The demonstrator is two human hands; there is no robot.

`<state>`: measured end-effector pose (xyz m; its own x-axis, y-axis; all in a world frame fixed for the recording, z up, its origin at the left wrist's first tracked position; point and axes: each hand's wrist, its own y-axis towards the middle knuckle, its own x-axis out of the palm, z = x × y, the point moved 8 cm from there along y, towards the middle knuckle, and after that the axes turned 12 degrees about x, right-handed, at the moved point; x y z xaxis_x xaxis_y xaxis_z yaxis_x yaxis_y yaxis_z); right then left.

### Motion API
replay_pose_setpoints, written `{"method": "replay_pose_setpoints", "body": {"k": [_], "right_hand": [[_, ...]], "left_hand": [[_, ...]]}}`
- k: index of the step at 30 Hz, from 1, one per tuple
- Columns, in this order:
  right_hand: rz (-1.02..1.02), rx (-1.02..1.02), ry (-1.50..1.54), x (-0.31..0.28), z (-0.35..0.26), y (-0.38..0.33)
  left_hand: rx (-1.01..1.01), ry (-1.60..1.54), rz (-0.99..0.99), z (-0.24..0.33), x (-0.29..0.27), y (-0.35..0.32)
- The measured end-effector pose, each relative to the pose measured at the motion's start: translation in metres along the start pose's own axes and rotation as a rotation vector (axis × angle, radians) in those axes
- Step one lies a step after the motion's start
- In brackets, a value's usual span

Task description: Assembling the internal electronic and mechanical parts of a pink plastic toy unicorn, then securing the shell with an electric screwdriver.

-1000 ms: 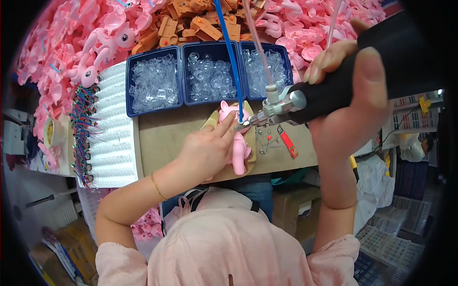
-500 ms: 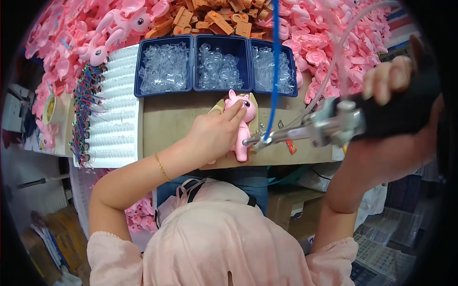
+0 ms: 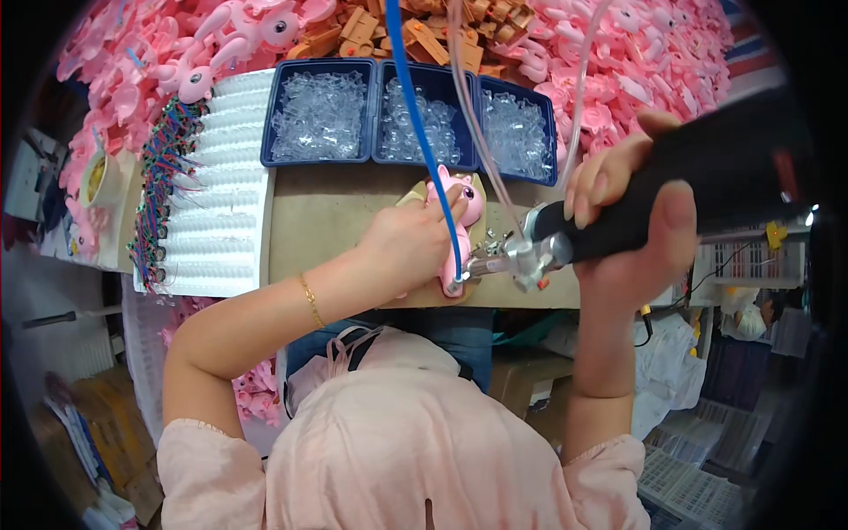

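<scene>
Three dark blue plastic trays (image 3: pixel 382 119) stand side by side at the far edge of the brown cardboard-covered work surface (image 3: pixel 327 230), and each one is full of small clear plastic parts. At their left lies a white ribbed foam sheet (image 3: pixel 221 221), and a bundle of multicoloured thin wires (image 3: pixel 157 190) runs along its left edge. Behind the trays there is a big heap of pink plastic toy parts (image 3: pixel 177 53), with some orange-brown plastic blocks (image 3: pixel 415 31) in the middle of it. At the far left stands a roll of tape (image 3: pixel 95 177). On the right, lower than the table, white labelled cartons (image 3: pixel 751 261) and stacked baskets are seen, but they are too small to describe. Under the table there are cardboard boxes (image 3: pixel 521 384).

The pink plastic pig-shaped toy (image 3: pixel 458 225) stands on the work surface, just in front of the middle tray. Its long axis goes from near to far, with the head at the far end. The left hand (image 3: pixel 411 243) is closed around the toy's side and holds it steady. The right hand (image 3: pixel 632 216) grips the thick black handle of a pneumatic screwdriver tool (image 3: pixel 636 221), which lies almost horizontal and points to the left; its metal tip (image 3: pixel 464 274) touches the lower part of the toy. A blue air hose (image 3: pixel 415 115) and clear thin tubes (image 3: pixel 473 106) go from the tool up over the trays.
</scene>
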<state>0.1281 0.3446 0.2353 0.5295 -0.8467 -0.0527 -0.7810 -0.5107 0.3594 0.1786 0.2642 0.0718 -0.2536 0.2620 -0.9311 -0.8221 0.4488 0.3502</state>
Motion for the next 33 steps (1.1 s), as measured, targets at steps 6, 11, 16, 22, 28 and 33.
{"method": "replay_pose_setpoints", "body": {"k": [6,11,16,22,28,33], "right_hand": [[0.097,0.095,0.263,-0.029,-0.042,0.046],[0.071,-0.022,0.088,0.001,-0.031,0.064],[0.012,0.052,0.146,0.017,-0.002,0.056],[0.005,0.050,0.170,0.021,0.017,0.045],[-0.034,0.068,-0.064,0.014,0.013,0.071],[-0.041,0.047,0.193,0.035,-0.033,0.068]], "left_hand": [[-0.216,-0.502,-0.085,-0.050,0.000,0.004],[-0.387,0.195,0.133,-0.157,-0.029,-0.021],[-0.394,0.081,0.004,-0.179,0.006,-0.031],[-0.367,-0.005,0.083,-0.178,-0.009,-0.021],[-0.381,-0.099,0.222,-0.195,-0.006,-0.028],[-0.312,0.260,0.295,-0.185,-0.030,-0.033]]}}
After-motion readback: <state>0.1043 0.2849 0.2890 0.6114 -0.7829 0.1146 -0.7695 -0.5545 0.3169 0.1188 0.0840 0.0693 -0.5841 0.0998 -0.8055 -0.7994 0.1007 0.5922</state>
